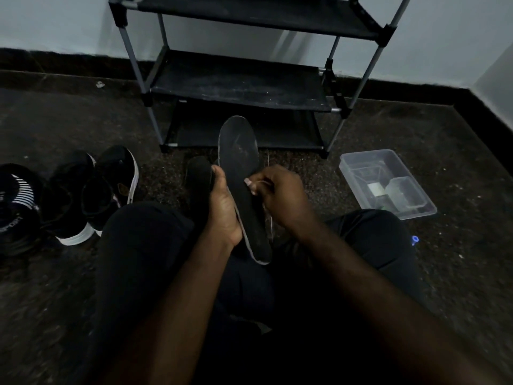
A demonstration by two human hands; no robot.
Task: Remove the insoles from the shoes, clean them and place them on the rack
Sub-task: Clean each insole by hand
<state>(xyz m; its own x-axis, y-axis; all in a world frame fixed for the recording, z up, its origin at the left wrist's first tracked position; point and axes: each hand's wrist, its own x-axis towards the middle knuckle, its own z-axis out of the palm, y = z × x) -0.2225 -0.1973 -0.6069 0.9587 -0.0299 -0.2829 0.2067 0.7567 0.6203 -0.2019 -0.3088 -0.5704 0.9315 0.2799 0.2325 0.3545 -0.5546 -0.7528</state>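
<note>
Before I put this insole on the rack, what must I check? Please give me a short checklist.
1. Grip: the left hand holds the insole around its middle: ok.
2. Insole clean: pale marks show near its toe end: not ok.
3. What the right hand holds at the insole's edge: cannot tell.
4. Room on the rack: the middle shelf is bare: ok.
5. The second insole, lying behind the left hand, is clean: cannot tell.

Dim and soft. Pale light reaches only the wall [55,20] far beyond the left grip [224,207]; the floor [416,162] beside it is murky, the lap [144,245] below nearly black. The rack [369,65] splays, lens-bent.
</note>
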